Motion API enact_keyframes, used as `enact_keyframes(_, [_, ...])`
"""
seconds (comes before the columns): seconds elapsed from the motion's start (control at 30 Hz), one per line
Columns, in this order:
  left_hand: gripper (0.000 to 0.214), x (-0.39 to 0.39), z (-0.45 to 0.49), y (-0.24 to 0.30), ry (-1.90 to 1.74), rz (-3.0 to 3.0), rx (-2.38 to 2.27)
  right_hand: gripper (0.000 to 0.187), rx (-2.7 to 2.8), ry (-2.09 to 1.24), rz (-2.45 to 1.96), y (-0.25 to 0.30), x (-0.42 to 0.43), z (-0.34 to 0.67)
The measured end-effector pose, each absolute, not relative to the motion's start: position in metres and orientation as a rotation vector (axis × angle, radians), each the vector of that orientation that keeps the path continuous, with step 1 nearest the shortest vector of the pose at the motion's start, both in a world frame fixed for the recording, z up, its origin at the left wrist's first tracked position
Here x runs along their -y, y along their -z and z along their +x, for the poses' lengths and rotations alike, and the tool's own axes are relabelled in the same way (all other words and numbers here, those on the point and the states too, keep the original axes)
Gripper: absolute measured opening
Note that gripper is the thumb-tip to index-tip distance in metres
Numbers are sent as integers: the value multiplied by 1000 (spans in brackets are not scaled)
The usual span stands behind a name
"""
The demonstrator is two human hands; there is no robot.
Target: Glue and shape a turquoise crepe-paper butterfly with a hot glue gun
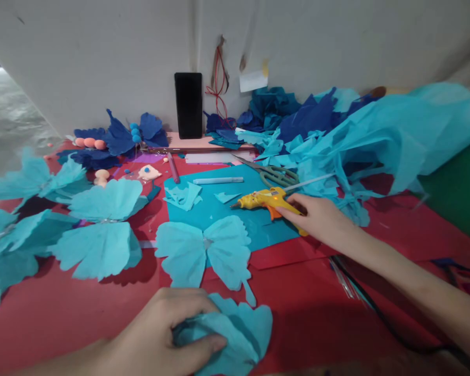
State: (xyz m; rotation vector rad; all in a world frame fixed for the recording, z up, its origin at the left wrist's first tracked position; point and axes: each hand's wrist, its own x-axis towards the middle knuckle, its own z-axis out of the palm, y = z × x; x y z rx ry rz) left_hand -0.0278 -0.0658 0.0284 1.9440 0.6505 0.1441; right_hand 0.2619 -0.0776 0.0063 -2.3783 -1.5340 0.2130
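At the near edge, my left hand grips a light-blue paper butterfly wing with scalloped edges. My right hand is closed around the handle of a yellow glue gun with an orange trigger; its nozzle points left and a glue stick sticks out behind. The gun is over a teal sheet. Between my hands a light-blue paper butterfly lies spread, partly on that sheet. Behind the gun are green-handled scissors. A pale blue pen-like stick and paper scraps lie left of them.
More light-blue butterflies fill the left side. Dark blue butterflies and orange beads sit behind them. A black phone leans upright against the wall. Crumpled light-blue paper is heaped at right. A black cord runs along the lower right.
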Motion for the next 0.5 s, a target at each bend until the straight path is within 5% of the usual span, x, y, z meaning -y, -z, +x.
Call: enact_keyframes(0.5, [13,53,-20,-23,-178,1943,-666,26,1363,-156,-2332,-34,60,255])
